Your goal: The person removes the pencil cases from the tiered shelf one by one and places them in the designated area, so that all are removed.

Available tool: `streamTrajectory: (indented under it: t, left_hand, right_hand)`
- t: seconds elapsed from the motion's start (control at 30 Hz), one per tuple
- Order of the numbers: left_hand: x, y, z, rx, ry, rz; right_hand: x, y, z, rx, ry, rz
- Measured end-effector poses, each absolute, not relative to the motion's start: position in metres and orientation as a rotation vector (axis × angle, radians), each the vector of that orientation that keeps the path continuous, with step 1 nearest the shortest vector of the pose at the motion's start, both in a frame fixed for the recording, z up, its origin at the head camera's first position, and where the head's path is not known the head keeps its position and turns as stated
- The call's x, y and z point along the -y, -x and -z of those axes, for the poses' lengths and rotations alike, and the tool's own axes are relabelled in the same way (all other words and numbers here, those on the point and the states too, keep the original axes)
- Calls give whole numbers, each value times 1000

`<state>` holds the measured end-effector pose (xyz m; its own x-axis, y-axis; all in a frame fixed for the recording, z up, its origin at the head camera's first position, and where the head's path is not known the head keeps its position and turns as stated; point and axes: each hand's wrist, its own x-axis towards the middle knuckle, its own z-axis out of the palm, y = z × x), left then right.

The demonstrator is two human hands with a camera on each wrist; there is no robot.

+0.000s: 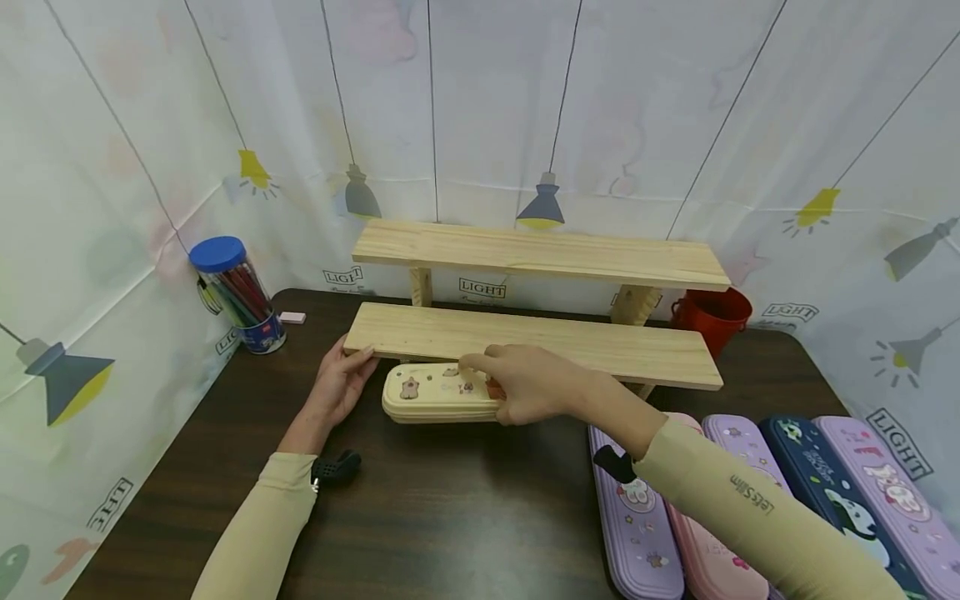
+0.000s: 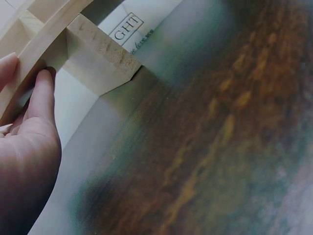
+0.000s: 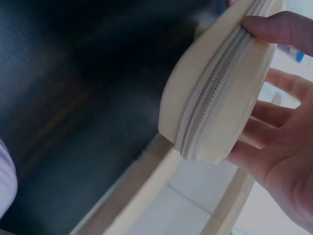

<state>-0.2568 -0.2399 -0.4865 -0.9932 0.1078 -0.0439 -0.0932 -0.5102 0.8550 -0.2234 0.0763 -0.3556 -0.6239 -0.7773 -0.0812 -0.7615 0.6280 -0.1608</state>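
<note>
My right hand (image 1: pixel 536 385) grips a cream zippered pencil case (image 1: pixel 420 392) with small bear pictures on its lid. The case is at the front edge of the lower board of a two-tier wooden shelf (image 1: pixel 525 333); whether it touches the board cannot be told. In the right wrist view, the thumb lies by the zipper of the pencil case (image 3: pixel 210 98) and the other fingers spread over its lid. My left hand (image 1: pixel 341 383) holds the left end of the lower board, also seen in the left wrist view, with the thumb and fingers on opposite faces of the wooden board (image 2: pixel 36 61).
Several pencil cases lie at the right, among them a purple one (image 1: pixel 637 533), a dark blue one (image 1: pixel 832 492) and a lilac one (image 1: pixel 892 492). A red bucket (image 1: pixel 720 317) stands behind the shelf. A blue-lidded jar of pens (image 1: pixel 243 296) and a pink eraser (image 1: pixel 292 317) are back left.
</note>
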Motion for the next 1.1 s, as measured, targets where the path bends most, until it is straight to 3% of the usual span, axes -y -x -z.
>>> streamTrajectory:
  t: [0.33, 0.7, 1.1]
  left_hand:
    - [241, 257, 489, -1481, -6, -2651]
    - [241, 257, 489, -1457, 4, -2649]
    - [240, 256, 487, -1459, -8, -2641]
  right_hand:
    - [-81, 197, 375, -2634, 1362, 58]
    - [-83, 191, 401, -2615, 1165, 40]
    - [-95, 181, 402, -2660, 1216, 80]
